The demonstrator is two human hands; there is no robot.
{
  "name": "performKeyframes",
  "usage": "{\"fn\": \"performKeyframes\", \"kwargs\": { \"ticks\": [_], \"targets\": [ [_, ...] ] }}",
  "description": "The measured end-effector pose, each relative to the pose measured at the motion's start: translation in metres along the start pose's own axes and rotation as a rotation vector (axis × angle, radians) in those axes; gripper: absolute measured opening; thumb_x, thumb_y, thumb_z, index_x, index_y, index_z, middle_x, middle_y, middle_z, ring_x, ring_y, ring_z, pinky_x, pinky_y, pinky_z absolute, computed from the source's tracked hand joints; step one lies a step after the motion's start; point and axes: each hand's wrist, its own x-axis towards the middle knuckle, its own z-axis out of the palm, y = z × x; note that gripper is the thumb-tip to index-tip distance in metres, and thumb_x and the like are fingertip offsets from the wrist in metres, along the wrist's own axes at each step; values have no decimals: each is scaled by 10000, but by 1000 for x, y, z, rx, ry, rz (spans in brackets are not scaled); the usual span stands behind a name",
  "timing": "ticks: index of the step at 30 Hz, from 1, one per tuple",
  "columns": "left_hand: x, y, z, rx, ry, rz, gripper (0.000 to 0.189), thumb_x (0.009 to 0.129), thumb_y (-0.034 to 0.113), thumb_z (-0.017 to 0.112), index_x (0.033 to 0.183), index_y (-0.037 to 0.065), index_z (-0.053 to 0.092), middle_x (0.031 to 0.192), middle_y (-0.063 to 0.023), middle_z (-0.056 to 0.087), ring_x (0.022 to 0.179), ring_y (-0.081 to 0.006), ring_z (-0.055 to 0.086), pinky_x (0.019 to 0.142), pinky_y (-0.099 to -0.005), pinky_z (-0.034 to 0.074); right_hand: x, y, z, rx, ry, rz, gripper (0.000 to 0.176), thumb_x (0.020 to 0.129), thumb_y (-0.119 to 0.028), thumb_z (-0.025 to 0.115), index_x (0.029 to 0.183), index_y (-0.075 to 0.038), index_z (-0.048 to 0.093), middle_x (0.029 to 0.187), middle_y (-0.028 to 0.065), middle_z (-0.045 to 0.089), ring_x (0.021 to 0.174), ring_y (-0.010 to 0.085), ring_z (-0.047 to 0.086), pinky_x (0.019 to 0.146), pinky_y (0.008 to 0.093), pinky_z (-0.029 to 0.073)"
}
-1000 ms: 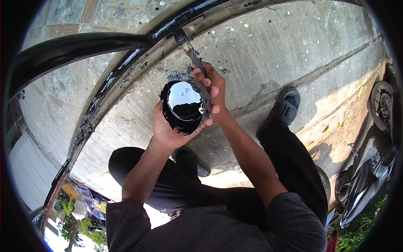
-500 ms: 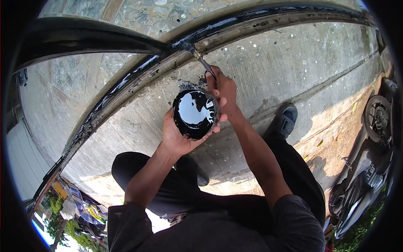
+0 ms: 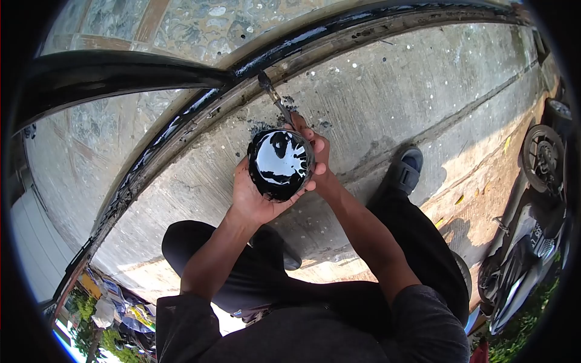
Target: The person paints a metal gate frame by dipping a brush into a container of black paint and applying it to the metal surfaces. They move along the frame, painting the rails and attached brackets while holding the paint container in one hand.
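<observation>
Head view: right hand (image 3: 318, 150) gripped brush (image 3: 280, 104), long axis forward-left toward black rail (image 3: 293, 43); left hand (image 3: 248, 196) cupped paint pot (image 3: 278, 164).

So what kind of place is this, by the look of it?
Probably an outdoor paved spot, perhaps a yard or driveway: there is sunlit and shaded concrete ground, a motorbike at the picture's right, and green leaves near the lower corners.

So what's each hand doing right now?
Left hand: closed around a round container of glossy black liquid.
Right hand: closed on a brush, bristles pointing away from the person.
</observation>
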Motion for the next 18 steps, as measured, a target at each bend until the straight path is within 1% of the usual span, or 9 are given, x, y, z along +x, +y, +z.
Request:
{"fn": "performKeyframes", "kwargs": {
  "ticks": [2, 5, 6, 7, 9, 13, 15, 17, 18],
  "targets": [
    [-1, 1, -9, 18, -11, -6, 601, 995, 427, 406, 1427, 10, 373, 1399, -197, 509, 1130, -419, 610, 884, -486, 559, 3, -11, -9, -18, 4, 15, 322, 920, -226, 571, 1201, -72, 550, 870, 127, 690, 687, 316, 681, 518, 393, 491],
    [4, 0, 6, -13, -61, -61, 598, 996, 435, 399, 1416, 9, 383, 1394, -195, 511, 1120, -416, 612, 868, -490, 562, 20, -23, -12, -125, 68, -29, 258, 955, -212, 544, 1170, -70, 564, 793, 125, 677, 649, 330, 665, 509, 405, 483],
    [8, 0, 8, -36, -66, -66, 592, 992, 413, 430, 1425, 15, 372, 1395, -192, 509, 1135, -415, 602, 885, -496, 560, 26, -28, -19, -169, -3, 27, 249, 961, -208, 540, 1165, -69, 566, 779, 126, 673, 640, 334, 660, 509, 408, 482],
    [10, -1, 8, -37, -60, -46, 609, 997, 430, 395, 1426, -2, 367, 1392, -207, 504, 1135, -428, 599, 868, -486, 575, 31, -35, -27, -214, -71, 84, 240, 966, -205, 536, 1161, -68, 567, 764, 126, 669, 630, 337, 655, 509, 411, 481],
    [12, -1, 7, -38, -56, 0, 652, 1006, 463, 325, 1428, -34, 358, 1385, -236, 494, 1135, -453, 593, 835, -465, 604, 34, -51, -54, -324, -26, 32, 214, 937, -158, 571, 1107, -37, 620, 767, 156, 653, 619, 336, 640, 522, 415, 475],
    [9, -2, 11, -84, -105, -25, 648, 994, 446, 387, 1447, -14, 334, 1407, -226, 462, 1157, -439, 579, 860, -469, 601, 57, -84, -130, -229, 158, -153, 171, 886, -50, 619, 1027, -2, 701, 746, 142, 618, 566, 244, 601, 523, 340, 448],
    [9, -2, 9, -66, -111, -20, 657, 987, 449, 409, 1451, -9, 326, 1413, -227, 450, 1156, -436, 579, 853, -469, 604, 96, -113, -162, -164, 246, -252, 195, 876, -29, 625, 1049, -4, 710, 711, 108, 602, 556, 191, 567, 534, 290, 433],
    [6, -2, 7, -59, -94, -22, 660, 987, 453, 400, 1450, -12, 326, 1407, -227, 455, 1155, -435, 580, 849, -470, 605, 135, -149, -190, -213, 104, -103, 192, 883, -58, 628, 1047, 2, 706, 747, 133, 658, 621, 232, 634, 590, 315, 484],
    [4, -3, 10, -46, -38, -9, 656, 987, 458, 392, 1436, -17, 347, 1389, -224, 475, 1132, -423, 594, 847, -466, 605, 168, -144, -196, -408, 59, -416, 226, 912, -112, 644, 1111, -20, 698, 781, 81, 669, 643, 149, 623, 587, 262, 474]
  ]
}}
